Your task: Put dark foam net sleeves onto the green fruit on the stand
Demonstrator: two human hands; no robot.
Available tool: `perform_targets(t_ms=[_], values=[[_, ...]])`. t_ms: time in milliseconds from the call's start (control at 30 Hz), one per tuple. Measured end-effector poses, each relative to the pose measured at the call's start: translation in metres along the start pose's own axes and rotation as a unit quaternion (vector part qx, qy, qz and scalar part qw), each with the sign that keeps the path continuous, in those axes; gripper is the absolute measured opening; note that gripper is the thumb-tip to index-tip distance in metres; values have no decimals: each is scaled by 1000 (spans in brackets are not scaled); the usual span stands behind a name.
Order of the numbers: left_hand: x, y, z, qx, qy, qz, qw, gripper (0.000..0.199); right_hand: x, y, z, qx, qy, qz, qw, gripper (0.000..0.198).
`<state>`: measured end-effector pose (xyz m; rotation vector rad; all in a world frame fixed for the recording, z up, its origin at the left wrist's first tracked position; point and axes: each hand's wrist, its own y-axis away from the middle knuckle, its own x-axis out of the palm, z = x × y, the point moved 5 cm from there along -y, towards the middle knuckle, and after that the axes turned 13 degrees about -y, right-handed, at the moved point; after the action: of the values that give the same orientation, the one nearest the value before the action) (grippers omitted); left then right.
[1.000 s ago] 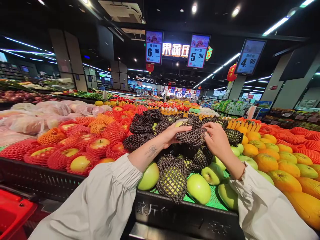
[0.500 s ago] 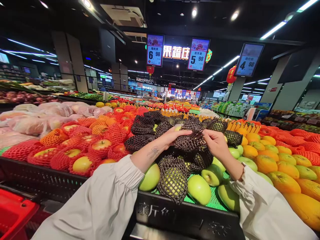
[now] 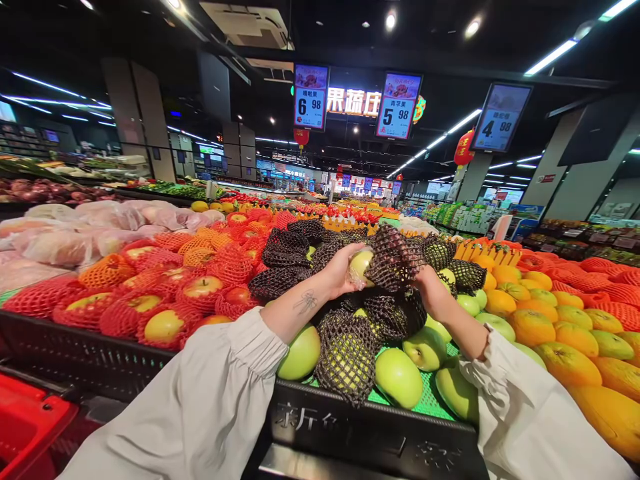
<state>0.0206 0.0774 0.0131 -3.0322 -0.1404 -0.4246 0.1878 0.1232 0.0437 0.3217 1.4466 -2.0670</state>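
My left hand (image 3: pixel 340 270) grips a green apple (image 3: pixel 361 265) lifted above the pile of green apples. A black foam net sleeve (image 3: pixel 394 255) partly covers that apple, and my right hand (image 3: pixel 431 288) holds the sleeve's right side. Below my hands lie more green apples (image 3: pixel 399 377), some bare and some in black net sleeves (image 3: pixel 346 355), on a green mat in a black crate (image 3: pixel 370 427). Both my arms wear white sleeves.
Red and orange netted apples (image 3: pixel 165 300) fill the bin to the left. Oranges (image 3: pixel 570 360) are heaped on the right. A red basket corner (image 3: pixel 25 427) shows at the lower left. Price signs (image 3: pixel 399 105) hang above; more produce stands stretch behind.
Both hands have lifted the netted apple from the pile. The black sleeve has been pulled to the right, baring the apple's left side in my left hand.
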Motion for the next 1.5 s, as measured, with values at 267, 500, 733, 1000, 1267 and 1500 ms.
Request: perform_targets(t_ms=[267,500,733,1000,1267,1500], values=[[-3,12,-16,65,87,-116,987,28,-3,-2,6,57,108,-5,992,22],[2,13,-22,172,84,-33,981,37,9,-2,6,22,95,67,993,21],[14,13,-9,114,-42,74,990,61,6,-2,6,-26,92,41,995,39],[20,21,1,95,-132,157,974,84,12,3,21,-131,154,61,977,54],[23,22,-4,156,-292,94,939,96,23,14,3,-124,226,124,958,36],[15,18,-9,139,-142,13,980,60,9,1,20,-139,136,25,981,40]])
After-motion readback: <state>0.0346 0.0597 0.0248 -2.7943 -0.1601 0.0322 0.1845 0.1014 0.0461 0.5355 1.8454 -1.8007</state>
